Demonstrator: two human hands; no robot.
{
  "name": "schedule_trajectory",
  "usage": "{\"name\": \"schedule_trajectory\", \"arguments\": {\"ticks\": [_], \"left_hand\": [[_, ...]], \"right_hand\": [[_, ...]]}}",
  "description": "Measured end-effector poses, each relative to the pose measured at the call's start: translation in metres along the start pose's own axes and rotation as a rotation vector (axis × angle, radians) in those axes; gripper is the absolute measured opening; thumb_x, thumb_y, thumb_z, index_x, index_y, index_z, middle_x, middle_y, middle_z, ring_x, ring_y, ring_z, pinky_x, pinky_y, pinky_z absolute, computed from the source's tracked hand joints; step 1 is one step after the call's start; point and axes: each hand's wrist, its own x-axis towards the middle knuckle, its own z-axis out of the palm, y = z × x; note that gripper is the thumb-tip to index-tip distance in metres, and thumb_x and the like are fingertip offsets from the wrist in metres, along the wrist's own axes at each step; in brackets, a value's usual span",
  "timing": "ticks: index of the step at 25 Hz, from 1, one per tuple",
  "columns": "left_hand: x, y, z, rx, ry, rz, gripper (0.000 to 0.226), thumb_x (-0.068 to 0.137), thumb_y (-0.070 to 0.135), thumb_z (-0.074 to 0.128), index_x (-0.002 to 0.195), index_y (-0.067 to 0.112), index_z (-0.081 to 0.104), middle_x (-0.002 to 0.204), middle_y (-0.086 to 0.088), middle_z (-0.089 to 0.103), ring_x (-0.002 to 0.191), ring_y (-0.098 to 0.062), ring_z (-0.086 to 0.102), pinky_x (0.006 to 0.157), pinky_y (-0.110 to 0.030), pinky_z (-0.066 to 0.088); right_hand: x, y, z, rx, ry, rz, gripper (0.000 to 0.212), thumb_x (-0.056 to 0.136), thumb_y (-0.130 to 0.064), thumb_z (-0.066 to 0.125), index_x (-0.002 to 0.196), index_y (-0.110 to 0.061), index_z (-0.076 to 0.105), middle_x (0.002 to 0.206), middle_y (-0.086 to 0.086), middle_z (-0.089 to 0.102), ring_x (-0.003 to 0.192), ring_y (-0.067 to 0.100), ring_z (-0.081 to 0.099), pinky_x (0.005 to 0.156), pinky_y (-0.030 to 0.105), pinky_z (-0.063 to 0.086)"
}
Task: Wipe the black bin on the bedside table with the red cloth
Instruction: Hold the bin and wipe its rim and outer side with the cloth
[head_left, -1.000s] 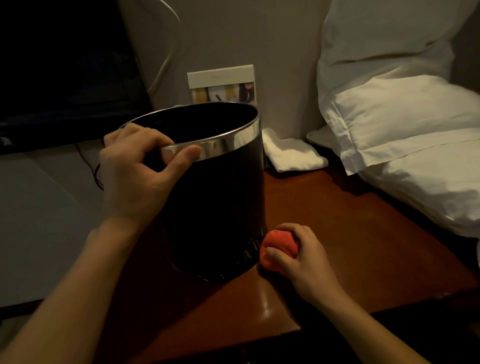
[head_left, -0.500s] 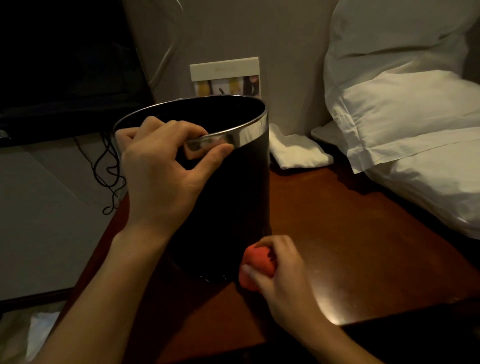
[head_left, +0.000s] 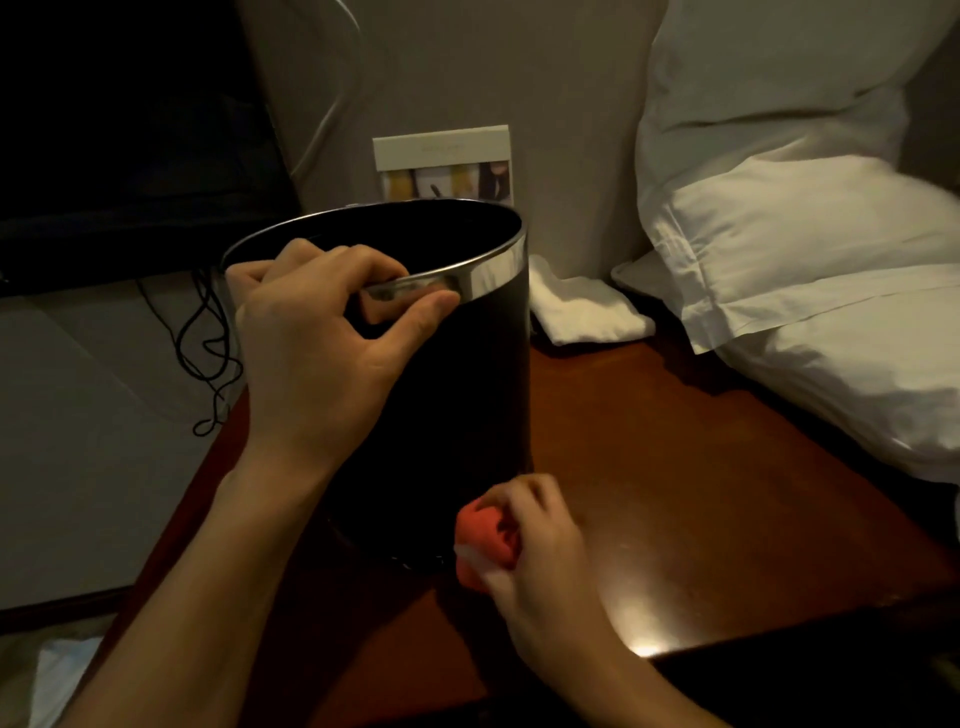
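Both hands busy: left hand (head_left: 311, 358) has its fingers (head_left: 363, 265) curled over the black bin's (head_left: 467, 389) chrome rim, thumb outside. Right hand (head_left: 540, 566) fingers bunch the red cloth (head_left: 485, 535) against the bin's base on the wooden counter (head_left: 701, 493).

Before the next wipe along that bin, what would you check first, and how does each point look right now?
1. Left hand steadies the black bin by its silver rim: ok.
2. Right hand grips the red cloth: ok.
3. Cloth touches the bin's lower side: ok, it seems pressed there.
4. Bin stands upright on the bedside table: ok.
5. White folded towel lies clear of the wiping path: ok.
6. Far side of the bin is clean: cannot tell, hidden.
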Motion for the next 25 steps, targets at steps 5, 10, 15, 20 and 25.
{"name": "schedule_trajectory", "arguments": {"ticks": [5,10,15,20,25], "left_hand": [[0.002,-0.003,-0.009,-0.042,-0.067,-0.021,0.023,0.080,0.052,0.066,0.089,0.031,0.061,0.076,0.029,0.044,0.080,0.001,0.044,0.081,-0.032,0.027],[-0.001,-0.003,-0.008,-0.018,-0.048,-0.010,0.021,0.081,0.053,0.064,0.089,0.035,0.058,0.077,0.030,0.044,0.081,0.001,0.044,0.081,-0.029,0.025],[0.002,-0.019,-0.014,-0.105,-0.065,0.017,0.017,0.085,0.048,0.065,0.084,0.031,0.061,0.080,0.028,0.051,0.075,-0.001,0.048,0.080,-0.031,0.033],[0.011,-0.051,-0.020,-0.373,0.044,-0.150,0.023,0.089,0.044,0.065,0.067,0.042,0.066,0.073,0.021,0.064,0.073,-0.007,0.060,0.075,-0.039,0.048],[-0.006,-0.029,-0.009,-0.125,0.057,-0.016,0.014,0.094,0.034,0.060,0.082,0.027,0.060,0.080,0.022,0.055,0.078,0.003,0.049,0.090,-0.043,0.041]], "right_hand": [[0.030,0.004,-0.024,-0.004,0.315,0.042,0.032,0.075,-0.009,0.083,0.095,-0.023,0.062,0.103,-0.007,0.051,0.095,-0.009,0.051,0.074,0.002,0.039],[-0.010,-0.004,0.028,-0.129,0.060,-0.056,0.034,0.080,-0.020,0.078,0.105,-0.030,0.057,0.112,-0.016,0.039,0.097,0.006,0.052,0.081,0.012,0.040],[0.007,0.003,0.005,-0.042,0.159,-0.048,0.027,0.080,-0.015,0.080,0.099,-0.027,0.064,0.106,-0.011,0.047,0.092,0.002,0.053,0.077,0.007,0.039],[0.054,-0.014,-0.046,0.016,0.312,-0.105,0.029,0.079,-0.016,0.082,0.105,-0.021,0.069,0.106,-0.005,0.057,0.096,0.002,0.057,0.076,0.006,0.041],[0.014,0.011,-0.010,-0.040,-0.017,-0.010,0.028,0.080,-0.013,0.081,0.100,-0.025,0.065,0.105,-0.019,0.047,0.096,-0.005,0.052,0.077,0.010,0.038]]}}
